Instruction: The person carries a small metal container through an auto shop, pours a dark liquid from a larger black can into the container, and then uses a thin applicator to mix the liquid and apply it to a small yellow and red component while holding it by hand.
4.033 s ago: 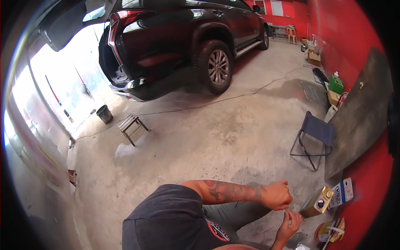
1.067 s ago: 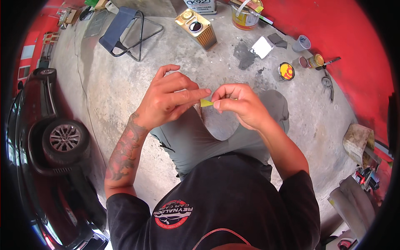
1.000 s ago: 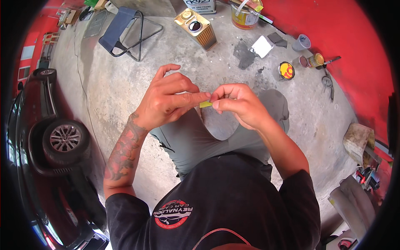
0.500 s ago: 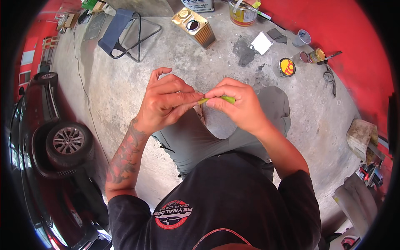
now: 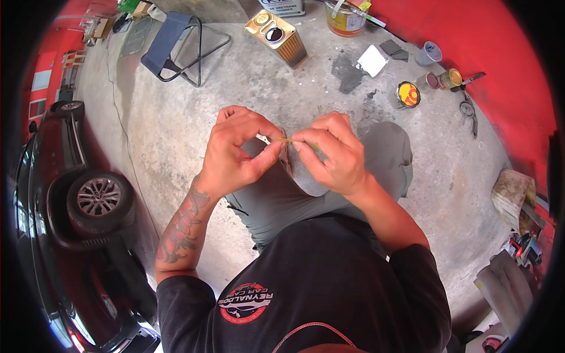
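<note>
Two hands meet above the person's knees over the concrete floor (image 5: 176,123) — left hand (image 5: 235,154) and right hand (image 5: 331,154), each grip pinched narrow on one thin yellow-green strip (image 5: 286,140) stretched between the fingertips.

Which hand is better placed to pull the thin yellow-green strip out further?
Probably the left hand: its fingers pinch the free end of the yellow-green strip, with bare concrete floor beside it. The right hand grips the other end over the knee, suited to anchoring.
</note>
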`<state>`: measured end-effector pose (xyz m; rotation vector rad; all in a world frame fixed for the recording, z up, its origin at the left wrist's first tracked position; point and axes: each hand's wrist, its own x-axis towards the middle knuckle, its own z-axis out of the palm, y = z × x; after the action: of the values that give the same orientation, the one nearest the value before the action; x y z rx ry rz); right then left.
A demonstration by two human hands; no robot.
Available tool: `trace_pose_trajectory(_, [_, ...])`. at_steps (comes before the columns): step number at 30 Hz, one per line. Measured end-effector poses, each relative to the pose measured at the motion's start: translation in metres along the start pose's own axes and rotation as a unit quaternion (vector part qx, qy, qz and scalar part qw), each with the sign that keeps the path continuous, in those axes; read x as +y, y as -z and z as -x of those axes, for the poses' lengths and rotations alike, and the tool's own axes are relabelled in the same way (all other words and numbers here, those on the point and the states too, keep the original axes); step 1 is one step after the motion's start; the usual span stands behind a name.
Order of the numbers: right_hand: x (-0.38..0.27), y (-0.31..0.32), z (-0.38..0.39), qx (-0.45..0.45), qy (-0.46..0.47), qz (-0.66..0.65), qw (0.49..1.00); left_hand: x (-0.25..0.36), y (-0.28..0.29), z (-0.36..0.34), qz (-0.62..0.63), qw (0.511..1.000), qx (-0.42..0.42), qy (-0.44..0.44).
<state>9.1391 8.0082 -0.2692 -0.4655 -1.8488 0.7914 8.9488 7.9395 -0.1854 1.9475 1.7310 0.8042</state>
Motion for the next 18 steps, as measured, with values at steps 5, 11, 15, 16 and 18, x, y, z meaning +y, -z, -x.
trace_pose_trajectory(5, [-0.004,0.005,0.003,-0.037,-0.172,-0.07,0.982,-0.005,0.011,0.003,-0.093,0.994,0.048,-0.037])
trace_pose_trajectory(11, [0.0,0.009,-0.001,-0.117,-0.353,-0.226,0.9,-0.005,0.005,0.0,-0.316,0.915,0.038,-0.247])
trace_pose_trajectory(15, [-0.001,0.013,-0.006,-0.166,-0.439,-0.313,0.826,-0.009,0.003,-0.001,-0.33,0.903,0.04,-0.271])
trace_pose_trajectory(16, [0.0,0.013,-0.007,-0.174,-0.433,-0.317,0.826,-0.009,0.003,-0.001,-0.333,0.903,0.039,-0.271])
trace_pose_trajectory(18, [0.002,0.012,-0.006,-0.175,-0.437,-0.32,0.822,-0.009,0.003,-0.002,-0.335,0.902,0.037,-0.271])
